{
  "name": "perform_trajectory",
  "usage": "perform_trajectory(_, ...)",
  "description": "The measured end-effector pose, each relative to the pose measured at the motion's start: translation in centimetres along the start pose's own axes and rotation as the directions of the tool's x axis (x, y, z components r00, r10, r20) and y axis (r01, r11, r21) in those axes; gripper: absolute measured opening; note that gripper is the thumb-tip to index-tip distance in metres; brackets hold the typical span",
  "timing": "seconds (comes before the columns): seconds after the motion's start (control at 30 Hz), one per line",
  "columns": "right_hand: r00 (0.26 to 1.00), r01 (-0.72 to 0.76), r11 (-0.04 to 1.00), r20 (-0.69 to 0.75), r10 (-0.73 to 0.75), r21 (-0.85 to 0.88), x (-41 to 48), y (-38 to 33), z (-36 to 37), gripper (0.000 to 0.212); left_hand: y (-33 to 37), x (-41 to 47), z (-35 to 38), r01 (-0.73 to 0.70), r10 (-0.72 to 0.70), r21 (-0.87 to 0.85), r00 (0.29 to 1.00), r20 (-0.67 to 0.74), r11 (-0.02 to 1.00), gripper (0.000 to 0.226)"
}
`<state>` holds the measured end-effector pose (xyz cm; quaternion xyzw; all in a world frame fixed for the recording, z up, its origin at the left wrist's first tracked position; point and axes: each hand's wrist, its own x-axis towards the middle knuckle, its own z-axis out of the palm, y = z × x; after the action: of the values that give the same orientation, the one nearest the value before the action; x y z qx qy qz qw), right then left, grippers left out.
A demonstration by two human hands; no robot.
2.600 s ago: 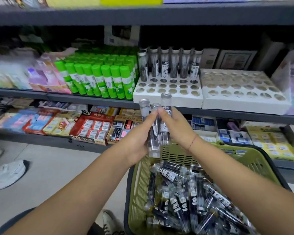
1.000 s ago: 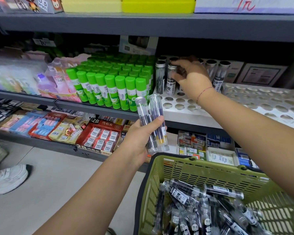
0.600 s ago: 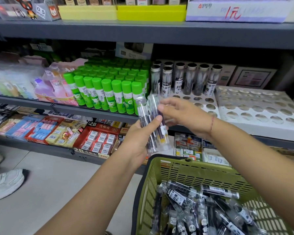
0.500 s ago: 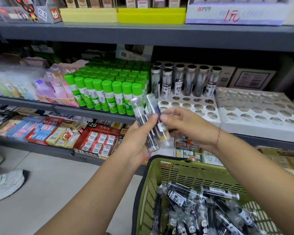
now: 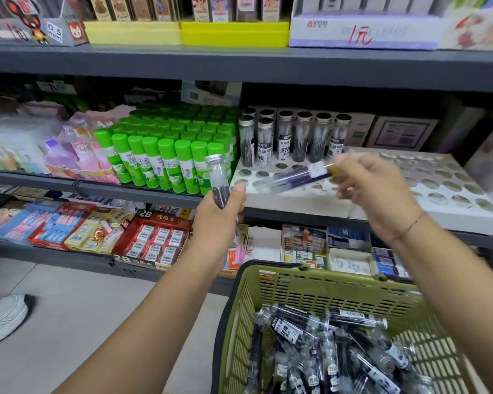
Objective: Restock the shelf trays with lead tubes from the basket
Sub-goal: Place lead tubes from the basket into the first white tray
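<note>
My left hand grips one clear lead tube upright, silver cap on top, in front of the shelf. My right hand pinches a second lead tube by its labelled end; it lies nearly level and blurred over the white holed tray. Several capped tubes stand in that tray's back rows. A second white tray to the right shows only bare holes. The green basket below holds several loose tubes.
Green glue sticks stand packed just left of the tray. The grey shelf board above limits headroom. Eraser boxes fill the lower shelf. A white shoe rests on the floor at the left.
My right hand has pulled one of the two tubes out of my left hand and swung it rightward over the tray. My left hand keeps the other tube.
</note>
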<state>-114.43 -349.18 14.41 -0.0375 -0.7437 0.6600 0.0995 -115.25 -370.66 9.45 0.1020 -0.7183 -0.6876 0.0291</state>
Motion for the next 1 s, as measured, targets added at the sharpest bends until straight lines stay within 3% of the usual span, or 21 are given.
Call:
perform_trajectory(0.2, 0.965, 0.1, 0.976, -0.221, -0.142, -0.192, 3.2, -1.6, -6.6, 0.037, 0.9, -1.0, 3.6, -0.227, 0.196, 0.23, 0.969, 0.15, 0.946, 0.029)
perform_trajectory(0.3, 0.931, 0.159, 0.962, -0.29, -0.221, -0.224, 5.7, -2.0, -9.2, 0.009, 1.0, -1.9, 6.4, -0.273, 0.187, 0.278, 0.935, 0.301, 0.921, 0.027)
perform_trajectory(0.37, 0.92, 0.148, 0.964, -0.327, -0.216, -0.22, 7.1, -1.9, -10.2, 0.009, 0.7, -2.3, 8.1, -0.313, 0.18, 0.322, 0.906, 0.383, 0.893, 0.033)
perform_trajectory(0.47, 0.941, 0.013, 0.949, -0.317, -0.118, -0.315, 9.2, -1.6, -11.1, 0.028, -0.2, -2.5, 10.3, -0.359, 0.164, 0.38, 0.873, 0.459, 0.853, 0.051)
perform_trajectory(0.57, 0.972, -0.029, 0.92, -0.226, -0.065, -0.39, 10.5, -1.9, -11.1, 0.078, -0.3, -2.6, 12.1, -0.367, 0.132, 0.417, 0.859, 0.494, 0.832, 0.079)
perform_trajectory(0.7, 0.985, 0.018, 0.906, -0.149, -0.089, -0.423, 12.4, -2.4, -10.3, 0.049, 0.0, -2.8, 13.6, -0.395, 0.084, 0.477, 0.832, 0.549, 0.785, 0.07)
perform_trajectory(0.87, 0.962, 0.05, 0.827, -0.195, -0.191, -0.56, 14.0, -1.1, -10.2, 0.042, -0.6, -2.5, 14.1, -0.425, 0.077, 0.513, 0.82, 0.568, 0.746, 0.073)
perform_trajectory(1.0, 0.965, 0.092, 0.734, -0.122, -0.233, -0.673, 14.7, -1.0, -10.3, 0.039, -0.8, -2.5, 13.9, -0.469, 0.104, 0.518, 0.804, 0.585, 0.715, 0.067)
